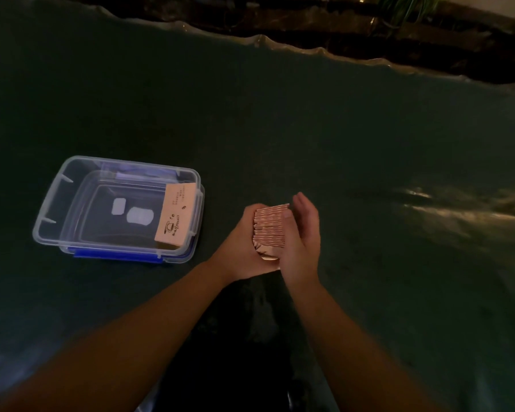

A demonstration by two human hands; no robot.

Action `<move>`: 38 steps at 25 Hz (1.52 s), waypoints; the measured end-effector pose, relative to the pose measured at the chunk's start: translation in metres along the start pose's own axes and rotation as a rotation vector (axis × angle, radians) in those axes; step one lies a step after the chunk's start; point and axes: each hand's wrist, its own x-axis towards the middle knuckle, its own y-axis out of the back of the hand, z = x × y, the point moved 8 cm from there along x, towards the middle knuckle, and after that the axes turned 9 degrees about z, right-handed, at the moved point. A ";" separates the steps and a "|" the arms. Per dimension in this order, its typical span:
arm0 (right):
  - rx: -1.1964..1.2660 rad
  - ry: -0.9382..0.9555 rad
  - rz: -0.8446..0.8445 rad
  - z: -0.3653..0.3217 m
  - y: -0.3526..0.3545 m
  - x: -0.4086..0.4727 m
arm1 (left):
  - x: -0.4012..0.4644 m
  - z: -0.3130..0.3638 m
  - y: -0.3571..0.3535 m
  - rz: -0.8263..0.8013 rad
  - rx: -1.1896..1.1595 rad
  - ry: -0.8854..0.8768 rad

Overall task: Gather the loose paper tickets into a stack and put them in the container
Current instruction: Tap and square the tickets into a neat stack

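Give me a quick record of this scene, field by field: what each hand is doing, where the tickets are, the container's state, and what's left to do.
left hand: cupped around the left side of the ticket stack
right hand: pressed flat against the stack's right side
ticket stack: held between both hands above the dark green table, edges roughly aligned
container: clear plastic, blue latches, lid off, left of the hands
in the container: one ticket leaning against the right wall
remaining: stack not yet in the container

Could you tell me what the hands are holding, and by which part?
The stack of tickets, pressed by its two opposite sides between left hand and right hand.
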 end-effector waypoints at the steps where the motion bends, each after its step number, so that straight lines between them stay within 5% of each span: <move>1: -0.002 -0.030 0.019 0.002 -0.002 0.002 | -0.001 -0.003 -0.001 0.010 -0.006 0.008; 7: 0.232 -0.151 -0.016 0.009 0.001 -0.008 | -0.003 -0.012 0.000 0.127 0.007 0.039; 10: 0.116 -0.062 0.004 0.006 0.004 -0.019 | -0.005 -0.009 0.002 0.160 0.024 0.038; 15: -0.030 0.023 -0.010 0.006 -0.003 -0.025 | -0.005 -0.007 -0.009 -0.050 0.124 -0.029; 29: -0.092 -0.201 -0.086 0.026 -0.010 -0.014 | 0.002 0.012 0.011 0.043 0.080 0.052; 35: -0.124 -0.262 -0.365 0.025 0.013 -0.008 | -0.001 0.008 0.024 0.070 -0.173 0.229; 38: 0.010 -0.391 -0.353 0.035 0.022 -0.019 | -0.005 0.016 0.022 0.062 -0.358 0.353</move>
